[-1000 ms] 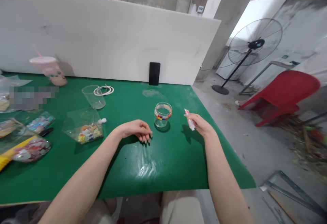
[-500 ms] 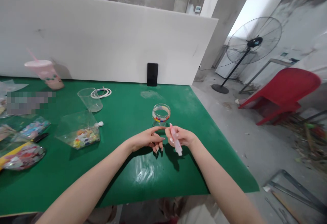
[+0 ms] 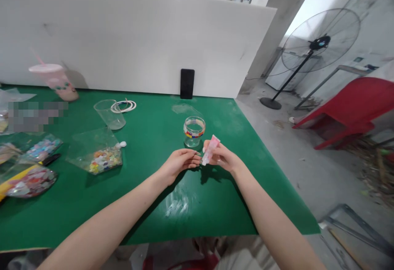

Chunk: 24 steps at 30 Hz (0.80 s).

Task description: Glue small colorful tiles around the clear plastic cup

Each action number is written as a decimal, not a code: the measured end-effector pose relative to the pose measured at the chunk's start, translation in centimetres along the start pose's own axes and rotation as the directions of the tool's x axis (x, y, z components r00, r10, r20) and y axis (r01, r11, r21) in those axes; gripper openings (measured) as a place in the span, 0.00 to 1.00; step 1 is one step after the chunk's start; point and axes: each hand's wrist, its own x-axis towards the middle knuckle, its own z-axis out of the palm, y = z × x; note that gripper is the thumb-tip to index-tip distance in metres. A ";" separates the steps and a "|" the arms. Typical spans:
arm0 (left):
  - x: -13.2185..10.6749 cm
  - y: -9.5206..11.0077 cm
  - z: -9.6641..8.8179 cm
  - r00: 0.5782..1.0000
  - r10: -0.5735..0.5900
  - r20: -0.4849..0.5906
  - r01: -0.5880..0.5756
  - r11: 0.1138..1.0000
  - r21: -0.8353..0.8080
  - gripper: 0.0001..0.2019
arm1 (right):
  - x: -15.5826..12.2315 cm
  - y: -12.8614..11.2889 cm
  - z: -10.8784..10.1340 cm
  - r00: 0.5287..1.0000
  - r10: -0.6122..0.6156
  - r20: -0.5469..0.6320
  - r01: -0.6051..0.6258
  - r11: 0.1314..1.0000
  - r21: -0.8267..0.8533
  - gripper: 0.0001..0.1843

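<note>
My right hand (image 3: pixel 224 158) is closed around a small pink-and-white squeeze tube (image 3: pixel 211 149), its narrow end pointing down and left. Close to that end, the fingertips of my left hand (image 3: pixel 182 162) are pinched together; whatever they hold, if anything, is too small to make out. Just beyond both hands a clear glass jar (image 3: pixel 193 139) stands upright on the green table. A band of coloured pieces, red, yellow, blue and white, runs around its upper part. Neither hand touches the jar.
To the left lie a clear bag of small coloured pieces (image 3: pixel 106 159), a tilted clear plastic cup (image 3: pixel 112 115), white rings (image 3: pixel 129 106) and more bags (image 3: pixel 33 183). A pink drink cup (image 3: pixel 58 82) and a black phone (image 3: pixel 187 84) stand near the white board (image 3: pixel 138 36).
The tube in my right hand has swung round, its narrow end now down toward my left fingertips. My left fingers have drawn together. The view has shifted slightly.
</note>
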 end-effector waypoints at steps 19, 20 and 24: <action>-0.1 0.0 0.1 0.983 -0.181 0.006 0.175 0.943 -0.284 0.16 | 0.7 0.2 -0.9 0.981 -0.067 -0.179 0.051 0.994 -0.095 0.23; -0.1 -0.1 0.0 0.983 -0.186 0.009 0.180 0.940 -0.290 0.17 | 0.8 0.4 -0.8 0.976 -0.086 -0.200 0.064 0.991 -0.114 0.20; 0.0 0.0 0.0 0.982 -0.191 0.015 0.187 0.942 -0.278 0.18 | 1.2 0.7 -0.5 0.956 -0.098 -0.275 0.067 0.991 -0.119 0.15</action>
